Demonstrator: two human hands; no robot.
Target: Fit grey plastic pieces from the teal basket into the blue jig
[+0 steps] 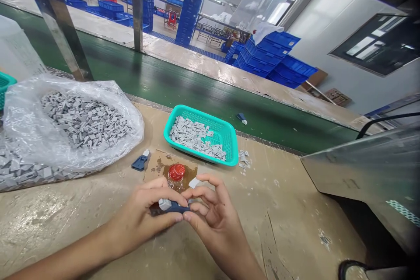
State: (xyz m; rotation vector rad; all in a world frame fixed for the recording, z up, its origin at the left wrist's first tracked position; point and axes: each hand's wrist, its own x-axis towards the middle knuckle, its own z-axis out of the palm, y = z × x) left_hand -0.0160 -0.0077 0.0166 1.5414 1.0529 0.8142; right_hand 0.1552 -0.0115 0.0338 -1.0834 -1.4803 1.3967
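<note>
The small blue plastic part with a grey end sits just above the desk, pinched in the left hand's grip, the right hand's grip also closed on it. It looks light and stiff, likely easiest held by its blue body.

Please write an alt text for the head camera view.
A person's left hand and right hand pinch a dark blue plastic part with a grey end over a tan workbench. Nearby are a round red cap on stained brown cardboard, a turquoise plastic basket and a clear bag of small grey pieces.
</note>
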